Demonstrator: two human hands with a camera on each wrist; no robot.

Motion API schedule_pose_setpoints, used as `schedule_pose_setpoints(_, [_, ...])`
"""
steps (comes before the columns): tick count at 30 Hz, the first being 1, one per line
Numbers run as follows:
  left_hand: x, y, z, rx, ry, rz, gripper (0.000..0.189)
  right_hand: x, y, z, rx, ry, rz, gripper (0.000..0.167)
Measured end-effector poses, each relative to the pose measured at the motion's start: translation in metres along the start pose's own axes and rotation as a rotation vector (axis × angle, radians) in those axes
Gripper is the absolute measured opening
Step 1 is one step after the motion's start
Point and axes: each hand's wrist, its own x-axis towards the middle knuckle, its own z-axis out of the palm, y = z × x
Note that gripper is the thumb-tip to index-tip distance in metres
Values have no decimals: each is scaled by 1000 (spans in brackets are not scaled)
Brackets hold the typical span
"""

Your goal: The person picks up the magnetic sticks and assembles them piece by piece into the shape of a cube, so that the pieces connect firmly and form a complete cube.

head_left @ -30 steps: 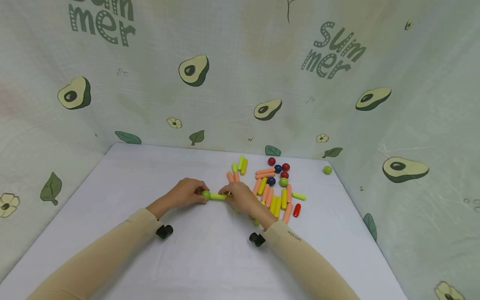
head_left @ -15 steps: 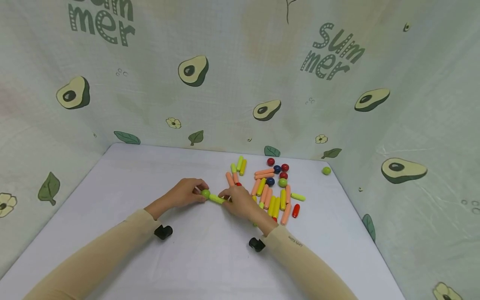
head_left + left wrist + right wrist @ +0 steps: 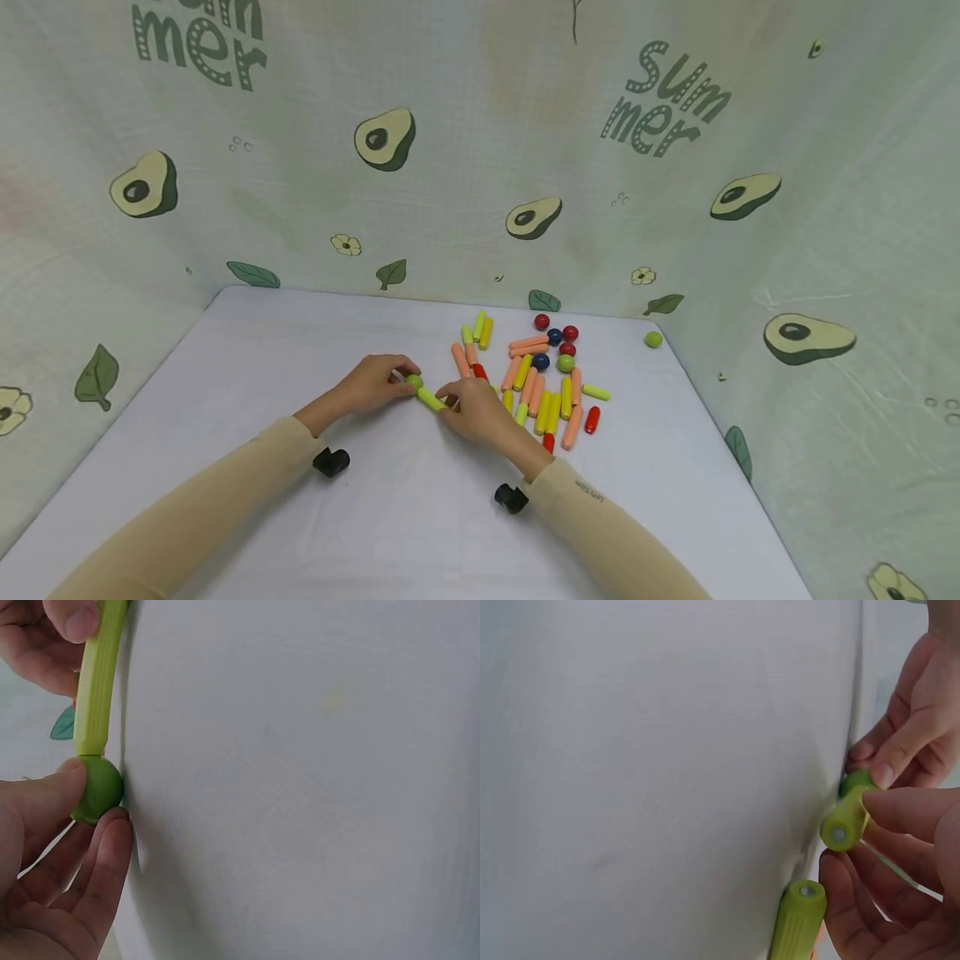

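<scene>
In the head view my left hand [image 3: 378,383] pinches a green ball [image 3: 414,382]. The left wrist view shows the thumb and fingertips on either side of that ball [image 3: 101,791]. A lime-green ridged rod [image 3: 431,400] meets the ball end to end, and my right hand [image 3: 480,412] pinches its other end. Up close in the right wrist view, the rod [image 3: 841,829] has a silver metal disc in its end face. A second lime-green rod [image 3: 799,922] lies just beside my right fingers.
Right of my right hand lie several peach rods [image 3: 537,396], yellow rods [image 3: 552,412] and short red rods [image 3: 592,419]. Behind them are red balls [image 3: 570,333], dark blue balls [image 3: 541,362] and a green ball [image 3: 566,363]. Another green ball [image 3: 654,339] sits near the far right corner.
My right hand has shifted slightly nearer, swinging the rod from nearly sideways to a slant, its right end toward me. My left hand keeps the ball in nearly the same place.
</scene>
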Motion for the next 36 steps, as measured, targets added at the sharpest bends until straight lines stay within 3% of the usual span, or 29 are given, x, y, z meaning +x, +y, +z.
schedule_pose_setpoints(9, [2,1,-2,11,-12,3,29,-6,21,-26,-32,-9,-49,25])
schedule_pose_setpoints(15, [1,0,-4,-9,-33,-3,28,-12,37,-47,-36,-92,-27,30])
schedule_pose_setpoints(19, [1,-1,-5,-15,-44,7,27,-14,43,-55,-75,-134,-55,29])
schedule_pose_setpoints(31, [3,-1,-6,-36,-79,18,28,-10,57,-50,-219,-154,-147,20])
schedule_pose_setpoints(36, [3,1,-7,-39,-78,22,29,-9,58,-49,-231,-153,-166,19])
